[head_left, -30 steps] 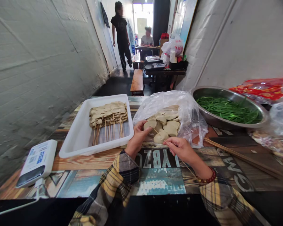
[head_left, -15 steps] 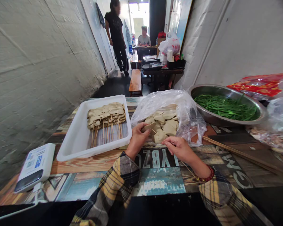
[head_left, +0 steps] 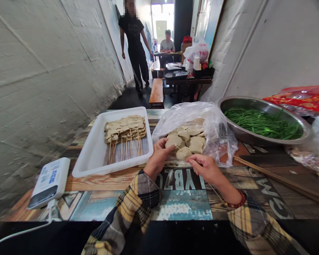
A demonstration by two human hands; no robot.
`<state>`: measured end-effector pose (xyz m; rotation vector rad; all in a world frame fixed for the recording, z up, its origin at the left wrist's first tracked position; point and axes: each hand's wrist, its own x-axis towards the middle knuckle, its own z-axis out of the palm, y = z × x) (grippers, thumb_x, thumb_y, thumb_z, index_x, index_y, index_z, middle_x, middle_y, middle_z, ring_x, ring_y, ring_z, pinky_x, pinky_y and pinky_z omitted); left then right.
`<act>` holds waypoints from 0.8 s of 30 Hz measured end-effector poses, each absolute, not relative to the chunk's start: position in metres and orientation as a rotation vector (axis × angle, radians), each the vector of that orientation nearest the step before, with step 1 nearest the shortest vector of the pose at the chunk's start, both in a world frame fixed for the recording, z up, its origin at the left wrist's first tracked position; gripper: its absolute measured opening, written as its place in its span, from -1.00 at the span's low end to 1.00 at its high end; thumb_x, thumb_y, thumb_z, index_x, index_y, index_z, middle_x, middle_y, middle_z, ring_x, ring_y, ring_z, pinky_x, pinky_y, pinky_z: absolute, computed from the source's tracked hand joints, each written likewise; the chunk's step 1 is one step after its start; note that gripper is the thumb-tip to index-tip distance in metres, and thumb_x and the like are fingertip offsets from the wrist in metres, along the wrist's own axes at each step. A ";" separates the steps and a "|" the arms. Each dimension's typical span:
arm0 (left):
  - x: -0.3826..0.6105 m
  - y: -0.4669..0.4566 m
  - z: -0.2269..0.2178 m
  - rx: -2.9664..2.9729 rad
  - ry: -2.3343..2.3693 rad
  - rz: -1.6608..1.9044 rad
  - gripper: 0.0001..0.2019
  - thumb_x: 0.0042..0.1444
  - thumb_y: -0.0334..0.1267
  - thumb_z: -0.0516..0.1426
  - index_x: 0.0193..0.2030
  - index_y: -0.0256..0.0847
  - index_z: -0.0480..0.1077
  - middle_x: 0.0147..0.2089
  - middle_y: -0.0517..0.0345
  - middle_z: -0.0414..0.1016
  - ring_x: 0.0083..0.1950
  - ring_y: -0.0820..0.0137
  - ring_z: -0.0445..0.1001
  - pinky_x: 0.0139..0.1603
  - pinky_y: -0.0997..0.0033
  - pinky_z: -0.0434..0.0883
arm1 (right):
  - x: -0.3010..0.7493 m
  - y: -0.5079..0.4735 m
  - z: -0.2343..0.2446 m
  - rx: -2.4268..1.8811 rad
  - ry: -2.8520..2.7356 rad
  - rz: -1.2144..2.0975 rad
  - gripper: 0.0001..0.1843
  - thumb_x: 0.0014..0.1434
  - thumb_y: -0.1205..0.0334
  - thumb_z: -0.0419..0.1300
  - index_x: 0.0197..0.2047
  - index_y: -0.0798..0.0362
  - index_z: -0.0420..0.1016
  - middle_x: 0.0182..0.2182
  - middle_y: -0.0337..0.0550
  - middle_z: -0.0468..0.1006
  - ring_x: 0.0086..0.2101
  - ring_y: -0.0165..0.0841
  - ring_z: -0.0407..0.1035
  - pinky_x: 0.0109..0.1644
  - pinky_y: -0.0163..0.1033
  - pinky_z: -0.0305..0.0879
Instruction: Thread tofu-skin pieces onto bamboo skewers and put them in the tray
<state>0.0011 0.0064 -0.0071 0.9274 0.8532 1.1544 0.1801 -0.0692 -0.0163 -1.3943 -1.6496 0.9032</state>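
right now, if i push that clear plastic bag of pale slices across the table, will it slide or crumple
Probably crumple first: the plastic bag is thin, wrinkled film slack around the slices. They look loosely piled, so they would likely shift rather than move as one. The slice in the left hand looks flat, so pieces seem firm.

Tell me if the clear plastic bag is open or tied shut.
Open. The plastic bag gapes toward the person, pale slices lie exposed, and the left hand holds one at its mouth.
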 end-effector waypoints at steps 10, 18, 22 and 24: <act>0.000 0.007 -0.007 0.835 0.860 1.196 -0.67 -0.27 -0.15 0.40 -0.45 -0.26 0.40 -0.52 0.31 0.31 -0.53 0.61 0.19 -0.52 0.56 0.13 | 0.181 -0.068 -0.023 -1.375 -1.661 0.890 -0.61 0.26 0.02 0.06 -0.24 0.12 0.60 -0.72 -0.32 0.31 -0.66 -0.44 0.21 -0.54 -0.35 0.12; 0.000 0.008 -0.008 0.808 0.845 1.199 -0.68 -0.29 -0.17 0.39 -0.43 -0.25 0.42 -0.52 0.30 0.31 -0.54 0.60 0.16 -0.52 0.54 0.10 | 0.181 -0.069 -0.024 -1.370 -1.658 0.913 -0.56 0.25 -0.07 0.07 -0.22 0.11 0.61 -0.71 -0.30 0.33 -0.65 -0.43 0.22 -0.55 -0.35 0.14; 0.000 0.007 -0.006 0.793 0.823 1.201 -0.69 -0.30 -0.20 0.39 -0.43 -0.25 0.41 -0.53 0.31 0.30 -0.54 0.61 0.16 -0.53 0.56 0.08 | 0.181 -0.069 -0.023 -1.370 -1.659 0.915 -0.55 0.24 -0.07 0.08 -0.23 0.12 0.61 -0.71 -0.30 0.32 -0.66 -0.44 0.22 -0.55 -0.35 0.14; -0.001 0.006 -0.005 0.781 0.823 1.208 -0.69 -0.29 -0.21 0.38 -0.43 -0.25 0.41 -0.52 0.31 0.31 -0.53 0.60 0.18 -0.52 0.56 0.09 | 0.181 -0.069 -0.022 -1.379 -1.664 0.910 -0.56 0.24 -0.06 0.08 -0.24 0.13 0.61 -0.71 -0.30 0.32 -0.66 -0.43 0.22 -0.55 -0.34 0.14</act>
